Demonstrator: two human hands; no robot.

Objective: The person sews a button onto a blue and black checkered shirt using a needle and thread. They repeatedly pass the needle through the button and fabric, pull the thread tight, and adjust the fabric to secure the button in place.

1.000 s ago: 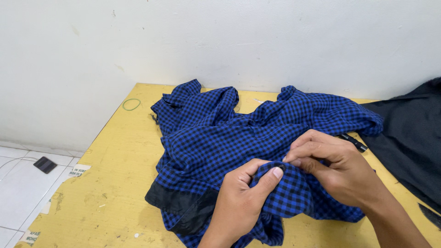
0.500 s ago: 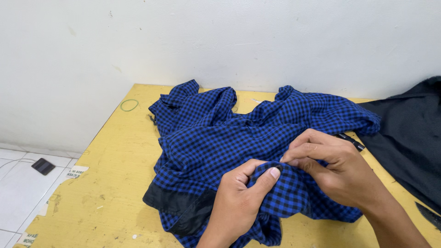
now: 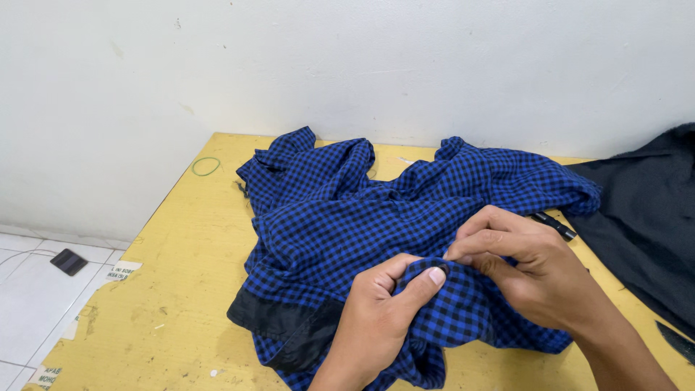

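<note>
Shirt (image 3: 376, 239): crumpled, mid-worktop (image 3: 174, 289). Left hand (image 3: 384, 318) closed, pinching fold at shirt's near edge. Right hand (image 3: 536, 268) closed, pinching same fold alongside. Keep pinches close, fabric taut. Black cloth (image 3: 644, 217) right of shirt; avoid snagging.

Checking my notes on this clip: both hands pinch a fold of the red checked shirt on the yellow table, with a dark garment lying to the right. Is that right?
Not quite. The head view shows the checked shirt is blue and black, not red. The rest stands: the left hand and right hand pinch a fold of it on the yellow table, with the dark garment to the right.
</note>
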